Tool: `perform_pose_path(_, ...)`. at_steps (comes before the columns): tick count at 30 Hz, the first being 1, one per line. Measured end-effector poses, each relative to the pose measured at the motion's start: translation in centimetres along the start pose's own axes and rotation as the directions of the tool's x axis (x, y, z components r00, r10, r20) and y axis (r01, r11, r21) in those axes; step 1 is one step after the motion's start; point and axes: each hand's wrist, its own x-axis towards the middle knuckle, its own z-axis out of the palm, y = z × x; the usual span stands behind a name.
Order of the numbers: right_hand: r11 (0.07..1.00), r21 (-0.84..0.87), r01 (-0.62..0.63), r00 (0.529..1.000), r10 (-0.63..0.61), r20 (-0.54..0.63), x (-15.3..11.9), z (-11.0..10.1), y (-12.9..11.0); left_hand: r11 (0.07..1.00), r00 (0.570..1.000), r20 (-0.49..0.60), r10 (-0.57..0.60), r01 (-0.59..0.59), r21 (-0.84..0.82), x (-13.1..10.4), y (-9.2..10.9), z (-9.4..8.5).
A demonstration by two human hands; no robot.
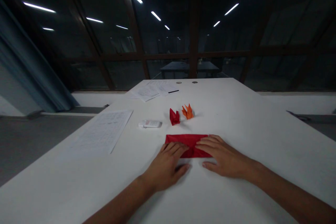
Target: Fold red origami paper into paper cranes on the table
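Note:
A sheet of red paper [187, 140], folded into a wide rectangle, lies flat on the white table. My left hand [168, 166] rests on its left part, fingers stretched over the paper and thumb on the table below the near edge. On the right part lie the outstretched fingers of my right hand [222, 157], its thumb also off the paper. Between the fingertips of both hands a strip of red shows. Just beyond the sheet stand a red folded paper figure [174, 117] and an orange folded paper figure [188, 111], neither touched.
Left of the figures lies a small white object with printing [150, 124]. A written sheet [102, 131] is at the table's left edge. Farther back are several papers [151, 90] with a black pen-like stick [173, 91] beside them. Dark windows stand beyond the table [225, 101].

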Motion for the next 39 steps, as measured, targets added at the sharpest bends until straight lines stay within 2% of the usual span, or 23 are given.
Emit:
perform_pose_path(2,0.999,0.037,-0.002,0.998,0.0,0.055,-0.3,-0.4,0.3,1.0,1.0,-0.011,-0.023,0.023,0.004,0.0,-0.1,-0.1)
perform_pose_path(5,0.997,0.074,0.021,0.997,-0.027,0.076,-0.5,-0.9,0.6,0.999,0.999,-0.03,-0.036,0.036,0.011,0.0,-0.2,-0.2)
perform_pose_path(10,0.993,-0.016,0.118,0.993,-0.118,0.028,0.0,-0.6,0.1,0.998,0.997,-0.047,-0.056,0.056,-0.004,0.0,-0.3,-0.4)
perform_pose_path(13,0.991,-0.026,0.132,0.991,-0.132,-0.028,0.4,0.1,-0.5,0.998,0.998,-0.031,-0.056,0.056,-0.02,0.0,0.0,-0.6)
perform_pose_path(15,0.997,-0.006,0.08,0.994,-0.08,-0.079,0.6,0.7,-0.7,0.998,0.998,-0.024,-0.051,0.05,-0.025,0.1,0.3,-0.7)
perform_pose_path(17,0.999,0.017,-0.045,0.988,0.047,-0.15,0.7,1.5,-0.8,0.999,0.999,-0.014,-0.039,0.039,-0.032,0.1,0.8,-0.7)
perform_pose_path(20,0.967,0.072,-0.246,0.934,0.256,-0.249,0.8,3.0,-0.9,0.998,0.999,-0.003,-0.036,0.036,-0.044,0.2,1.4,-0.3)
perform_pose_path(21,0.959,0.072,-0.275,0.922,0.284,-0.264,0.8,3.5,-1.0,0.998,0.999,-0.011,-0.043,0.043,-0.046,0.3,1.6,0.0)
perform_pose_path(23,0.97,0.008,-0.244,0.924,0.235,-0.301,0.8,4.1,-1.3,0.995,0.996,-0.049,-0.077,0.073,-0.064,0.3,1.9,0.5)
perform_pose_path(25,0.982,-0.097,-0.162,0.941,0.124,-0.314,0.8,4.2,-1.8,0.989,0.987,-0.102,-0.126,0.117,-0.092,0.3,1.9,0.9)
perform_pose_path(27,0.983,-0.173,-0.068,0.961,0.018,-0.275,0.7,4.2,-2.3,0.985,0.981,-0.12,-0.152,0.141,-0.096,0.3,1.9,1.1)
perform_pose_path(29,0.983,-0.186,-0.002,0.976,-0.039,-0.214,0.7,4.0,-2.7,0.99,0.987,-0.094,-0.131,0.126,-0.062,0.3,1.8,1.1)
perform_pose_path(31,0.986,-0.166,0.016,0.983,-0.046,-0.176,0.6,3.8,-3.0,0.995,0.993,-0.068,-0.098,0.096,-0.027,0.2,1.7,1.0)
perform_pose_path(35,0.994,-0.106,-0.017,0.983,-0.003,-0.182,0.4,3.7,-3.0,0.998,0.996,-0.057,-0.066,0.066,-0.008,0.0,1.9,0.7)
perform_pose_path(39,1.0,-0.017,-0.015,0.966,0.01,-0.257,0.3,3.4,-2.1,0.998,0.996,-0.061,-0.061,0.062,0.029,0.1,1.8,0.7)
